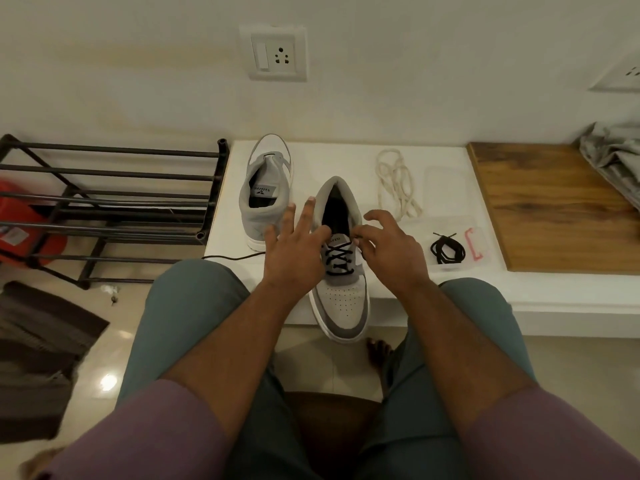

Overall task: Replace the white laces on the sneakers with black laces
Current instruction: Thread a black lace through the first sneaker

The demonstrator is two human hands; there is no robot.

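A grey sneaker (341,271) lies on the white bench (450,289), long axis front to back, toe overhanging toward the person. Black lace (339,259) crisscrosses its lower eyelets; upper ones look unfinished. The left hand (294,251) hovers with fingers spread; the right hand (391,247) pinches the lace end. The second sneaker (266,199) stands unlaced; removed white laces (396,183) and a spare black lace (446,251) wait nearby.

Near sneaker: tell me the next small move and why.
Probably pull the black lace snug at the top eyelets: the near sneaker already shows several crossings, the right hand pinches at its top right, and the left hand is spread open over it.
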